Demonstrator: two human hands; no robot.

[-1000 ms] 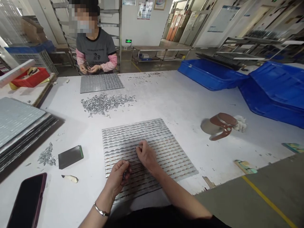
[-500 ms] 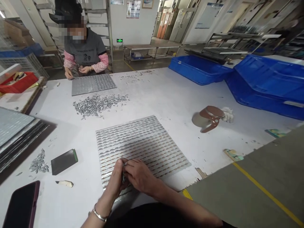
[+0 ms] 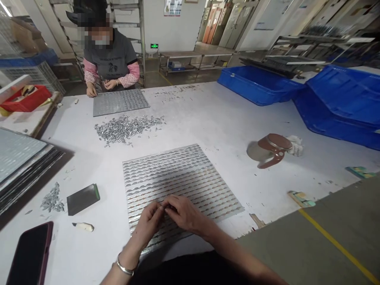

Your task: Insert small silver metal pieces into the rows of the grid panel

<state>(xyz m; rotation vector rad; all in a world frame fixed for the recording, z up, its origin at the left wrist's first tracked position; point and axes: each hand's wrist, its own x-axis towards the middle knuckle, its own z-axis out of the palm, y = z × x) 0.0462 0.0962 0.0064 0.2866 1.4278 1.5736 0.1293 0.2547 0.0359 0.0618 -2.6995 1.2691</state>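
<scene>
Both hands, left hand (image 3: pixel 149 221) and right hand (image 3: pixel 183 211), pinch together over the slotted tray (image 3: pixel 178 174); whatever they pinch is hidden; a phone (image 3: pixel 28 253) lies left, a cup (image 3: pixel 268 149) far right.

Both hands met over the near edge of the ribbed metal tray (image 3: pixel 178 174); the left hand (image 3: pixel 150 221) and the right hand (image 3: pixel 184 213) had fingertips pinched together on something too small to tell; a bracelet (image 3: pixel 123 268) circled the left wrist; a dark phone (image 3: pixel 28 255) lay at the table's (image 3: pixel 213 118) near left corner; a pile of small metal pieces (image 3: pixel 126 127) lay beyond the tray; a brown-lidded mug (image 3: pixel 268 149) lay tipped toward the right edge; a co-worker (image 3: pixel 108 59) sat at the far edge behind another tray (image 3: pixel 118 101).
</scene>
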